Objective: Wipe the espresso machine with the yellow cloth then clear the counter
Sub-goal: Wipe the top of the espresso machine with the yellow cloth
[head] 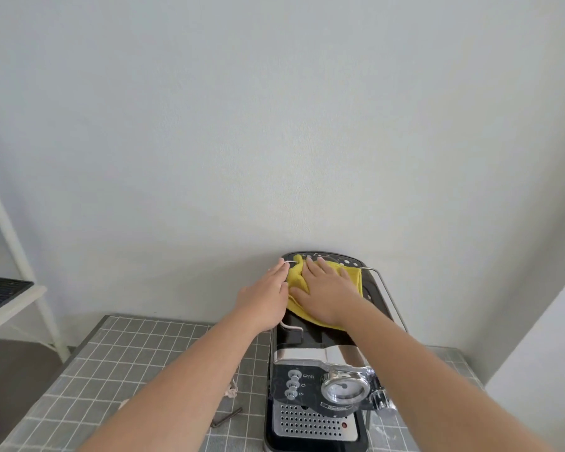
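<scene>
Yellow cloth (310, 285) lengthwise (front-to-back) atop espresso machine (320, 386)

Small icons beside three knobs on the espresso machine (320, 383), a nameplate under its gauge (342, 390) was too blurred to read

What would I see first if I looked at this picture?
The bright yellow cloth on top of the espresso machine, by the wall. The right hand lies flat on it, and the left hand rests at the machine's left edge. Lower down, on the front, a shiny round gauge catches the eye.
</scene>
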Available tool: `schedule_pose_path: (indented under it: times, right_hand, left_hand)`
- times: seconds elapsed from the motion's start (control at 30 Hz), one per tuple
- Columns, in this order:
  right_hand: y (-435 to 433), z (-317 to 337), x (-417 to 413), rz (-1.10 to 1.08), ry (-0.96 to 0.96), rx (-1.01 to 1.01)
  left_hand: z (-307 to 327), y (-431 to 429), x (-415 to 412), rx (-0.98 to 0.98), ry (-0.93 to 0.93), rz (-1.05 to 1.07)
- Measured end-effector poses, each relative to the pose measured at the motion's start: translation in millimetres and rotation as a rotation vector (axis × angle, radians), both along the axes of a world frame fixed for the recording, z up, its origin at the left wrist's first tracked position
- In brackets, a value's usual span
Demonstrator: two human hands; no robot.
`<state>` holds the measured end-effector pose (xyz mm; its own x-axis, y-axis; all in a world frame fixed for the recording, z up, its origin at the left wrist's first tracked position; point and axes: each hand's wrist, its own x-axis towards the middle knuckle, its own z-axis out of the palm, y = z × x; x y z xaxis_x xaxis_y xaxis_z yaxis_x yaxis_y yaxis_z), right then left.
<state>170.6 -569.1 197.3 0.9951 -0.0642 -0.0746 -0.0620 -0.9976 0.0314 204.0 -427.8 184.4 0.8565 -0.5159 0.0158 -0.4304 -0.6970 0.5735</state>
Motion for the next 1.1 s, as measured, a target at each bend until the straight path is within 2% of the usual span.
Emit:
schedule_pose_path:
  times: [0.17, 0.23, 0.33, 0.47, 0.57, 0.67, 0.73, 0.8, 0.9, 0.97, 1.1]
  right_hand:
    - [-18.0, 9.8, -56.4, 0.268, 0.010, 0.074]
    - [-38.4, 16.8, -52.5, 0.239, -0.019, -0.008]
    - [-39.8, 21.6, -18.8, 0.086, -0.059, -0.195]
    - [-6.9, 2.9, 1.0, 0.106, 0.027, -0.059]
    - [-12.2, 7.6, -31.6, 0.254, 0.057, 0.073]
    - [-24.3, 12.4, -67.3, 0.363, 0.080, 0.091]
    - [-31.2, 13.3, -62.6, 0.286, 0.027, 0.026]
    - [-28.4, 14.1, -33.6, 0.108, 0.021, -0.041]
    - [-8.5, 7.7, 8.2, -0.059, 0.046, -0.035]
    - [5.8, 2.5, 8.8, -0.031, 0.050, -0.074]
    - [13.5, 8.9, -45.2, 0.114, 0.062, -0.064]
  left_hand:
    - [-2.6, 0.2, -0.5, -0.050, 0.033, -0.003]
    - [-1.6, -0.1, -0.9, -0.057, 0.031, 0.000]
    - [0.1, 0.7, -2.2, -0.026, -0.004, 0.020]
    - [-1.5, 2.1, -3.9, -0.029, -0.018, 0.017]
    - [-1.1, 2.3, -2.5, -0.033, -0.011, 0.009]
    - [-0.9, 0.8, -2.7, -0.023, -0.024, 0.001]
    - [0.9, -0.1, -4.3, -0.025, -0.020, 0.001]
    - [1.1, 0.0, -5.5, -0.018, -0.022, 0.007]
    - [-0.7, 0.9, -4.6, -0.009, -0.045, 0.029]
    - [-0.7, 0.7, -4.8, -0.014, -0.058, 0.038]
    - [0.6, 0.6, -3.0, -0.025, -0.040, 0.024]
